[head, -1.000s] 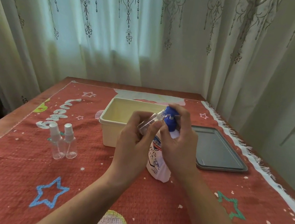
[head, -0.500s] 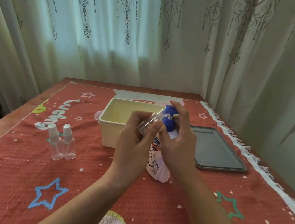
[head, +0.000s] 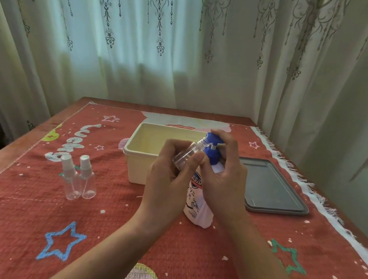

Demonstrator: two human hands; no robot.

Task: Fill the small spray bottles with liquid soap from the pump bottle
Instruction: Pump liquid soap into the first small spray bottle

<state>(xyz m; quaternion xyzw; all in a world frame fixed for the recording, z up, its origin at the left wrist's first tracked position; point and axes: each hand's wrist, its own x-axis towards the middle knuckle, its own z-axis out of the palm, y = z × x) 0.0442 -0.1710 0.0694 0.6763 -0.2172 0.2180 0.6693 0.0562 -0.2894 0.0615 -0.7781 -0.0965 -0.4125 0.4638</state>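
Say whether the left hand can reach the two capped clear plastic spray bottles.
Probably not yet: the left hand grips an uncapped clear bottle; only bare red cloth lies before the capped bottles.

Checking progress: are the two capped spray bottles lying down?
No, both capped spray bottles stand upright side by side on the red mat.

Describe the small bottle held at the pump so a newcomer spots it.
On the red cloth, find the white pump bottle with the blue head in front of the cream tub. The left hand holds a small clear bottle tilted toward its nozzle. Unlike the two capped bottles standing left, it has no cap.
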